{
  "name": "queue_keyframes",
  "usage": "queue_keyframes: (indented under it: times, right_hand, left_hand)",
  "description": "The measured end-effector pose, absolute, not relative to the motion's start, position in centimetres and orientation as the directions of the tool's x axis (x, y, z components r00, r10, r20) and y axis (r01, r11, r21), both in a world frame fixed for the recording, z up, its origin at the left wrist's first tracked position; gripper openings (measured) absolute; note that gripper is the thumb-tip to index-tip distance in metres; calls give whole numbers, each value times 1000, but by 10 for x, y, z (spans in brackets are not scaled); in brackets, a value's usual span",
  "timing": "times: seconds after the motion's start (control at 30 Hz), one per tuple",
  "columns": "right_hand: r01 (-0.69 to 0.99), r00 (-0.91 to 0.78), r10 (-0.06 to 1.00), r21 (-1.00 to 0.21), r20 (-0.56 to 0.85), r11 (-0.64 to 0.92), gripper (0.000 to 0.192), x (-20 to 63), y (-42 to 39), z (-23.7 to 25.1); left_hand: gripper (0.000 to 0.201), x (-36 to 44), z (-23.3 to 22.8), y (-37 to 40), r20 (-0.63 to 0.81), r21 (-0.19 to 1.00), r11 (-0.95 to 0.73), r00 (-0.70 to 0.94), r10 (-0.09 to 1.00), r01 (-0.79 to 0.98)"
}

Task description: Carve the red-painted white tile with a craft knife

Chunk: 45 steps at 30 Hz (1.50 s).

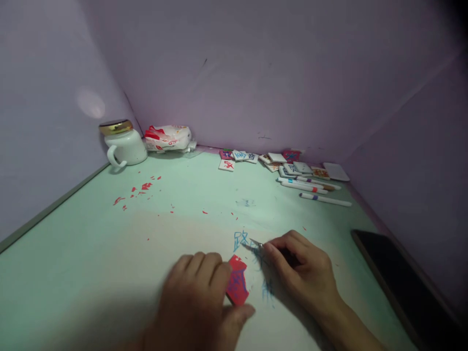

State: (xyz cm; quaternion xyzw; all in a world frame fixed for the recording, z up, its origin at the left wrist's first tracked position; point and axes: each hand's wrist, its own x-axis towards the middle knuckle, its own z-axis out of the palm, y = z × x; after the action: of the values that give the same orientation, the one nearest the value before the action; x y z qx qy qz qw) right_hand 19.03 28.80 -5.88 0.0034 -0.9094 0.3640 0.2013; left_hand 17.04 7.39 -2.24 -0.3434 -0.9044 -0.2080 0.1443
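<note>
**Blade tip at the blue characters, red piece pinned beside it**

The pale green tabletop (pixel 91 234) fills the lower two thirds of the frame, boxed in by lilac walls. A dark flat slab (pixel 395 278) lies along its right edge, too dim to identify.

At bottom centre, the left hand (pixel 199 302) rests knuckles-up, fingers curled together, its thumb and fingertips clamped on a small red piece (pixel 237 282) pressed flat against the tabletop. Just right of it, the right hand (pixel 305 275) has its grip closed around a thin metal-tipped tool (pixel 256 243), which looks like a craft knife; the point sits at the blue characters (pixel 241 240) marked on the surface, just above the red piece.

In the upper left stands a white mug with a gold lid (pixel 122 144), and beside it a red-and-white packet (pixel 168 137) against the wall. Along the back, centre to right, a cluster of small printed tiles (pixel 278 163) lies scattered, with several white marker pens (pixel 314 187) just in front of them.

Red scraps (pixel 141 190) are sprinkled across the left middle of the tabletop.

The likely trouble is the closeness of the tip to the left fingertips: a slip towards the lower left could nick them. The red piece is small and held only at one edge, so a sideways drag from the tip might tear it or shift it under the fingers.
</note>
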Motion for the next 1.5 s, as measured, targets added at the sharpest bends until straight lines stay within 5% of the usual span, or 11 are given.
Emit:
queue_keyframes:
  times: [0.17,0.4,0.63,1.13,1.5]
  right_hand:
    - [-188,-931,78,-652,355,734,19,195,281,-55]
    - [-241,-929,10,-624,370,743,18,196,275,-49]
    - [-216,-939,1,-590,344,778,22,197,272,-49]
    - [-240,-942,-53,-553,333,798,23,199,275,-54]
    - [-292,-952,-192,-528,237,798,23,192,283,-44]
  left_hand:
    - [26,177,-33,83,293,245,707,-746,598,664]
    - [29,168,-40,75,358,259,641,-688,631,723]
    - [27,173,-39,72,269,311,631,-703,659,711]
    - [21,177,-41,75,277,367,610,-709,649,702]
    - [23,178,-39,77,269,435,605,-737,620,667]
